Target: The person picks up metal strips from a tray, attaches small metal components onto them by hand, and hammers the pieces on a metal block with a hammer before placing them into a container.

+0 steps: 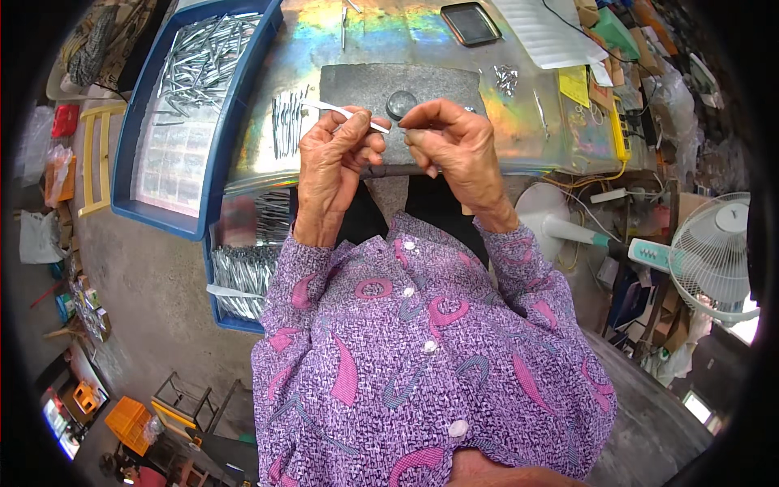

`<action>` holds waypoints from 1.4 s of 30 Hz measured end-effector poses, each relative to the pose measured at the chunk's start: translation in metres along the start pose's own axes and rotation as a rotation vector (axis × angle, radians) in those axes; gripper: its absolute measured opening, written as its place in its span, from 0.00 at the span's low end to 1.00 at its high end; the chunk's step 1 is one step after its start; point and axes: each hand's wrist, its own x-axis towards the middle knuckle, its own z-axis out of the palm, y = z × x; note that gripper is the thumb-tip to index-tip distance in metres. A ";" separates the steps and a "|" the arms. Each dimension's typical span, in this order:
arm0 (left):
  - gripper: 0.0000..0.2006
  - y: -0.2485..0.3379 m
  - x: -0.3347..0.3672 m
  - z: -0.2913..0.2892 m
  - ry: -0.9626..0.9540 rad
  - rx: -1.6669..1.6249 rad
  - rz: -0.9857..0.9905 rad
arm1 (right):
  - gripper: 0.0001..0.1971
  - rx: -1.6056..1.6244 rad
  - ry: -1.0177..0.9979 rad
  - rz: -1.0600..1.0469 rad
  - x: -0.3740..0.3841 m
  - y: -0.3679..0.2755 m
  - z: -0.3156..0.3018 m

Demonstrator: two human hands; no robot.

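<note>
We've got a shiny, rainbow-sheened table (389,36) across the top of view. Blue tray (158,213) at its left, loose metal pieces heaped at the far end. Lower blue bin (235,323) sits below it, packed with more metal pieces. Grey slab (349,81) lies on the table near the front edge. We see both hands over that area: left hand (331,158) curled, thumb and fingers closed on a slim strip; right hand (462,146) half curled, thumb and index nearly meeting, can't tell if anything's between them. Row of metal strips (288,122) left of slab. Black shallow tray (471,24) far right of it. Black disc (401,103) on slab. Small-parts pile (505,79) right of slab. Silver strip (326,106): in left grip, near end just beside right fingertips.
</note>
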 end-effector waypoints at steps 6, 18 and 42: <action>0.08 -0.004 -0.002 0.000 -0.004 -0.045 -0.030 | 0.06 -0.051 0.024 -0.008 -0.002 0.002 0.011; 0.09 -0.001 -0.009 0.007 0.026 0.001 0.022 | 0.06 -0.122 0.020 -0.031 -0.004 0.003 0.014; 0.06 -0.006 0.005 0.011 -0.013 0.503 0.228 | 0.06 0.038 0.232 -0.096 -0.007 0.036 0.016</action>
